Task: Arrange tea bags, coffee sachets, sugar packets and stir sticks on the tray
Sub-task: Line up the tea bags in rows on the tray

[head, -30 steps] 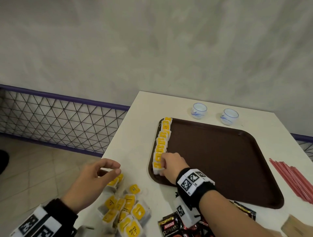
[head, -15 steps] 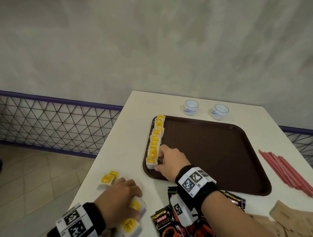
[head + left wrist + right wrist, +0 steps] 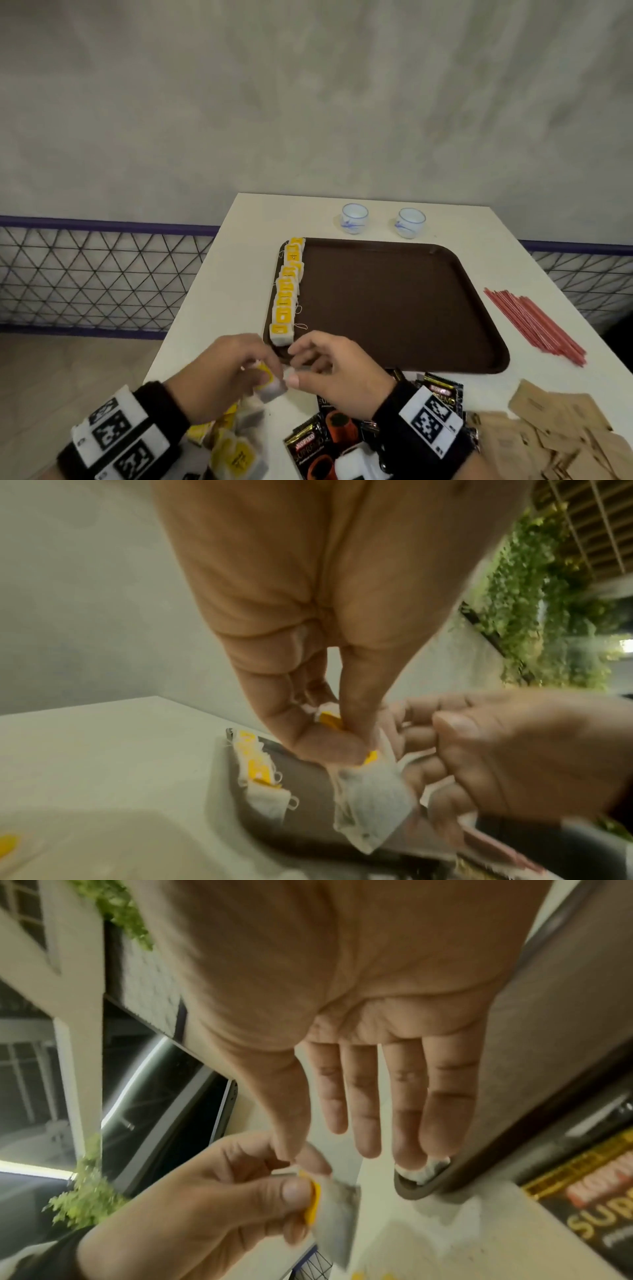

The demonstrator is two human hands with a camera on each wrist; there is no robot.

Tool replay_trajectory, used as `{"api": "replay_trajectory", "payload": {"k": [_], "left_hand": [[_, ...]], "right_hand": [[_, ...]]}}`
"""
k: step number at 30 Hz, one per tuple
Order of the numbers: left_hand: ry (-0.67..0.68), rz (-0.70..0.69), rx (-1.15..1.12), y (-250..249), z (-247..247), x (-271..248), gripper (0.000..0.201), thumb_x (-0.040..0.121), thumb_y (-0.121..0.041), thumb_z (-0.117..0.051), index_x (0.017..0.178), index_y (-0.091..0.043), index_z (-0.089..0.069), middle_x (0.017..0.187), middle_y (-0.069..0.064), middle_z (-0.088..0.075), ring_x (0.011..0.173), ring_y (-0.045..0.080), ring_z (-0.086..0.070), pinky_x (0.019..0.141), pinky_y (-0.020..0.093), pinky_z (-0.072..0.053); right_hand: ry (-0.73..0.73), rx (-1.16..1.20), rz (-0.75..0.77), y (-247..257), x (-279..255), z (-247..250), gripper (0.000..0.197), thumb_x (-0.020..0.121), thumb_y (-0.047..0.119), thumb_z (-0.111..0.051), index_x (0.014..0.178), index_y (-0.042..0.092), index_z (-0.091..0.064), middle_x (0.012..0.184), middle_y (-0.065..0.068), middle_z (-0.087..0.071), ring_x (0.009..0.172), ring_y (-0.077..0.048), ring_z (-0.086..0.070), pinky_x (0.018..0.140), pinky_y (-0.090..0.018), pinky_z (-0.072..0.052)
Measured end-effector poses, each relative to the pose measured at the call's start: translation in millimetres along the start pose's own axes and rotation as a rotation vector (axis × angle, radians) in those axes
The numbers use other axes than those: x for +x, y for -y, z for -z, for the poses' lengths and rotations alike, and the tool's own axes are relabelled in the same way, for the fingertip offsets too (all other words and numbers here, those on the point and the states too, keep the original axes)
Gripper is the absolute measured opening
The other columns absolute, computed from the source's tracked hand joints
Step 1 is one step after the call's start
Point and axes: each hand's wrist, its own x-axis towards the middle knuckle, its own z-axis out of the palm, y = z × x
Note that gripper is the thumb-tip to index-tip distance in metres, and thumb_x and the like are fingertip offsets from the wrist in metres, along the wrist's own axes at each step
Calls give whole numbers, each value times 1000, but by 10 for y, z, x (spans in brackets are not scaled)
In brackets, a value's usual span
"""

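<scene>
L hand (image 3: 219,373) fingers (image 3: 329,748) pinch tea bag (image 3: 369,813).

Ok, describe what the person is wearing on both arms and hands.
Both hands are bare: the left hand and right hand. Each wrist carries a black band with white panels printed with black square markers. A white block hangs under the right wrist.

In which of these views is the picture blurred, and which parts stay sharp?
Head view: the left hand and the tea bag it pinches smear with motion, while the tray and the row of tea bags stay sharp. Left wrist view: the hanging tea bag is soft, and the edges bend. Right wrist view: the right hand and background are blurred.
</scene>
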Motion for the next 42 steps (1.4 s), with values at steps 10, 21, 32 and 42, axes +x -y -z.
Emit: {"api": "replay_trajectory", "payload": {"k": [10,21,32,42], "left_hand": [[10,127,-252,1,32,601,27,76,3,-71,88,-20,-64,68,-8,-62,65,12,-56,67,29,-50],[-56,250,215,214,-166,956,35,77,-6,-66,103,-26,-54,89,-2,-60,80,17,-57,67,21,-45],[-83,235,257,225,-85,1054,57,62,-7,-80,110,-24,-53,79,-12,-50,73,13,-51,70,25,-47],[-189,170,161,334,-40,1030,53,59,-4,-82,103,-21,-58,92,-6,-53,79,11,-54,75,23,-49]], "right_hand": [[-167,0,-71,-186,434,-94,24,75,12,-74,78,30,-57,74,3,-63,69,-9,-56,75,-30,-50],[-289,-174,-246,-285,857,-225,22,77,7,-68,75,25,-57,89,-2,-67,76,-18,-62,67,-24,-51],[-282,-179,-250,-351,841,-267,29,77,21,-76,60,26,-53,82,0,-66,76,-20,-64,75,-31,-55],[-274,-287,-260,-327,946,-261,26,79,8,-68,64,25,-54,92,-1,-66,82,-22,-65,71,-28,-53]]}}
